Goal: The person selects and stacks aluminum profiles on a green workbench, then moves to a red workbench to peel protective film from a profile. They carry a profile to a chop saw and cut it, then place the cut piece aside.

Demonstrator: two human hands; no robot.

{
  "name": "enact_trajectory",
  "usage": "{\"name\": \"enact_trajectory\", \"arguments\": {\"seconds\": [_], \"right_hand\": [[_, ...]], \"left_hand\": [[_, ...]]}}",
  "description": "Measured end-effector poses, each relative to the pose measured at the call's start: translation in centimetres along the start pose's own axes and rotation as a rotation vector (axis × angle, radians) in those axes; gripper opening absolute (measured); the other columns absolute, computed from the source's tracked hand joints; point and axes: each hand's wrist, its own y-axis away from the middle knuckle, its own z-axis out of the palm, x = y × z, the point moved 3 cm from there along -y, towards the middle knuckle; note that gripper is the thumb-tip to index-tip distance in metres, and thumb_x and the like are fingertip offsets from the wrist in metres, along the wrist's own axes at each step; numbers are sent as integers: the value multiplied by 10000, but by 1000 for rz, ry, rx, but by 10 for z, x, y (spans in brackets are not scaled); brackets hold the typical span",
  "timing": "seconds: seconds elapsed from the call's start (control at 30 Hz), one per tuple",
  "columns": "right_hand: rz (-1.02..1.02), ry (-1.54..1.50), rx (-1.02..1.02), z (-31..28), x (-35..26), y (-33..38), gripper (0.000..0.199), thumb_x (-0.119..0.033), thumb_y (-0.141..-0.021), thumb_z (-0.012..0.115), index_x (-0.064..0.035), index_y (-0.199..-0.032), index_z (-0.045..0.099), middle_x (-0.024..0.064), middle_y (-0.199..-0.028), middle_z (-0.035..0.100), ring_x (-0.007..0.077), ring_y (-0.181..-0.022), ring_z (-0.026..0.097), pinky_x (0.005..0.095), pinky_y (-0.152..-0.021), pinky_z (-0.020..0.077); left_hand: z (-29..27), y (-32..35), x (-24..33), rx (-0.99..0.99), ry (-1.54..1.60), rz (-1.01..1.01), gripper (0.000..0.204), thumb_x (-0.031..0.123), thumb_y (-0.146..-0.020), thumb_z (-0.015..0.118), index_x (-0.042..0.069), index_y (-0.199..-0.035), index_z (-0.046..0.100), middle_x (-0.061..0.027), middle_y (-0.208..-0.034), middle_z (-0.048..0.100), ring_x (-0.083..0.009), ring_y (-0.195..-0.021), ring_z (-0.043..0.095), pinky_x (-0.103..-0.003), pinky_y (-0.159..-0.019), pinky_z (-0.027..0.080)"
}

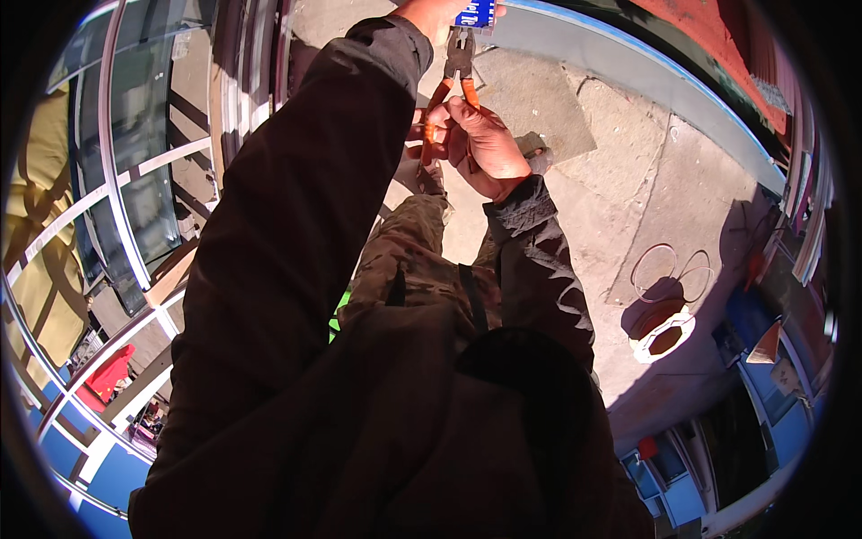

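Observation:
At the top edge of the head view, my left hand [437, 14] is closed at a small blue printed piece [473, 15], which is partly cut off by the frame. My right hand [485, 148] grips a pair of pliers [460, 56] by its orange handles. The dark metal jaws point away from me and reach the near edge of the blue piece. Whether they bite on it I cannot tell. Both handles stand somewhat apart, with my fingers wrapped around the left one.
A white-framed glass structure [109, 171] stands close on my left. Concrete floor [620, 162] lies ahead and right, bordered by a grey blue-edged panel [628, 63]. A roll with loose wire loops [663, 337] rests on the floor at right. Blue-framed items [669, 485] are at lower right.

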Motion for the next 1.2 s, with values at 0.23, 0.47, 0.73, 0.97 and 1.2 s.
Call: {"name": "enact_trajectory", "arguments": {"seconds": [0.23, 0.47, 0.73, 0.97, 1.2], "right_hand": [[5, -165, 50, 13, 17, -8, 347, -362, -1038, 514, -91, -821, 519, 82, -817, 622, 190, -615, 539, 378, -565, 499], [-2, -39, 47, -8, 12, -5, 349, -407, -1031, 510, -76, -935, 561, 134, -918, 682, 247, -719, 650, 422, -628, 546], [29, -119, 145, 17, 23, -13, 352, -437, -1007, 541, -152, -839, 421, 24, -736, 517, 148, -578, 451, 323, -512, 364], [57, -50, 175, 8, 13, -5, 322, -405, -1023, 535, -102, -916, 523, 81, -794, 644, 210, -648, 625, 369, -558, 525], [159, -57, -19, -15, 15, 10, 353, -397, -973, 624, -53, -1043, 588, 124, -1034, 691, 292, -846, 715, 397, -610, 582]], "left_hand": [[-1, 1, 0, -4, 2, -5, 225, 347, -966, 650, 144, -1062, 656, 41, -718, 586, -67, -569, 534, -232, -504, 426], [4, 7, 3, 21, 12, -10, 220, 342, -969, 647, 142, -1060, 656, 39, -714, 585, -66, -568, 534, -229, -504, 422], [-6, -4, -3, -46, 41, 21, 215, 342, -975, 639, 131, -1016, 644, 51, -674, 552, -65, -537, 497, -235, -487, 392], [6, 10, 15, 114, -148, -76, 533, 469, -889, 724, 78, -1230, 603, -95, -1005, 699, -181, -815, 710, -280, -670, 567], [3, 0, 3, 82, -120, -79, 524, 443, -926, 687, 79, -1284, 569, -82, -1014, 667, -180, -801, 675, -303, -708, 560]]}}
